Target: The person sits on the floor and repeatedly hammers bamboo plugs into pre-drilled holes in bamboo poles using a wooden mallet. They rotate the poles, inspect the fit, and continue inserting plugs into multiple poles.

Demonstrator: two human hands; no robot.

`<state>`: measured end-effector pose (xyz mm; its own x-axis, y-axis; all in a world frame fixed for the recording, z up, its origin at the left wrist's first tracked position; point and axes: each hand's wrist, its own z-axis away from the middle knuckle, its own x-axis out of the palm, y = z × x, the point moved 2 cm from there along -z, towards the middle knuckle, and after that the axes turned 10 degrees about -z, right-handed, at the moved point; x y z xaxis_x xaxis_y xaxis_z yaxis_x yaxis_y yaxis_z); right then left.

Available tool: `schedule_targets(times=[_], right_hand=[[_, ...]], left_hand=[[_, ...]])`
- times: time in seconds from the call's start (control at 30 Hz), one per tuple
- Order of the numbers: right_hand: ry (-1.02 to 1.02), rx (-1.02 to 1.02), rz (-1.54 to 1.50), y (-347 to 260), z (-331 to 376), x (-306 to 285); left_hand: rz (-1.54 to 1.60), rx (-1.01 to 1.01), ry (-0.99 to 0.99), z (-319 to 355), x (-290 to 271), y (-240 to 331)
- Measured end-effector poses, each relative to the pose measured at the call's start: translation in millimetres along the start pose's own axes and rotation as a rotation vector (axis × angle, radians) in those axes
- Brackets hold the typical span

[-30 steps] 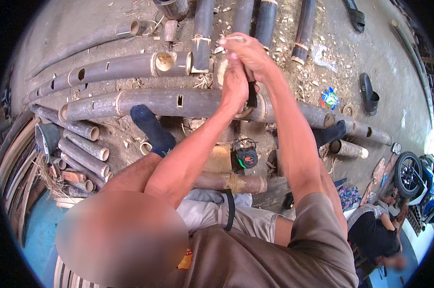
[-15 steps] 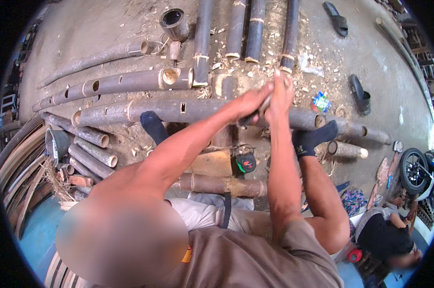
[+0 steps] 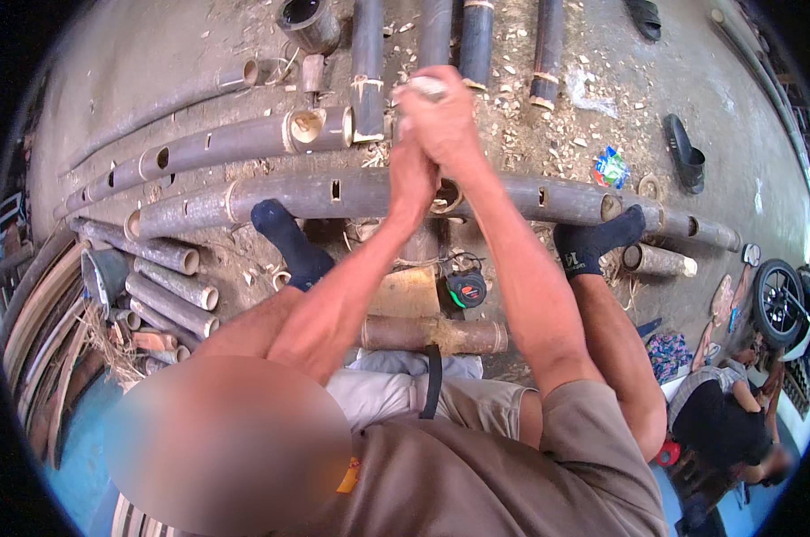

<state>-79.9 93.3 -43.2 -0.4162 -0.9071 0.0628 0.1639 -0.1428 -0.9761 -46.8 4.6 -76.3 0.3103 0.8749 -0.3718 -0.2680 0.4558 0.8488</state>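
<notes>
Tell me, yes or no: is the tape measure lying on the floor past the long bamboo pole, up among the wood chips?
No, the tape measure lies on the near side of the long bamboo pole, between the person's legs.

Light: bright, even daylight
Shadows: soft and short
Edges: strong fisheye bending, black corners
Blur: one smeared patch at lower left

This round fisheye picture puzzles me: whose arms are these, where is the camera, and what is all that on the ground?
The camera sits on a person's head and looks down, so the arms are their own. The left hand and right hand are clasped together around a small pale object, too hidden to identify. Below lie dark bamboo poles with cut holes on a concrete floor strewn with chips. The person's socked feet press on a long pole. A tape measure lies near the knees. Another person sits at lower right.
</notes>
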Motion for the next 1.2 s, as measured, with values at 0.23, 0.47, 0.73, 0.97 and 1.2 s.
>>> schedule_targets(times=[0.23, 0.47, 0.73, 0.97, 1.2], right_hand=[[-0.339, -0.049, 0.309, 30.5, 7.5, 31.4], [0.371, 0.082, -0.518, 32.4, -19.5, -58.8], [-0.989, -0.034, 0.387, 33.5, 39.0, 79.3], [-0.236, 0.244, -0.313, -2.1, -49.2, -8.5], [-0.574, 0.255, 0.263, 32.8, -58.3, 21.3]], left_hand=[[0.019, -0.043, -0.075, 23.2, -6.2, 1.7], [-0.376, 0.160, -0.287, -31.3, 20.4, 25.4], [0.674, -0.022, 0.341, 38.0, 17.0, -37.7], [0.184, -0.189, -0.106, -7.7, -7.5, 37.8], [0.713, -0.363, -0.010, -8.0, 21.9, -0.1]])
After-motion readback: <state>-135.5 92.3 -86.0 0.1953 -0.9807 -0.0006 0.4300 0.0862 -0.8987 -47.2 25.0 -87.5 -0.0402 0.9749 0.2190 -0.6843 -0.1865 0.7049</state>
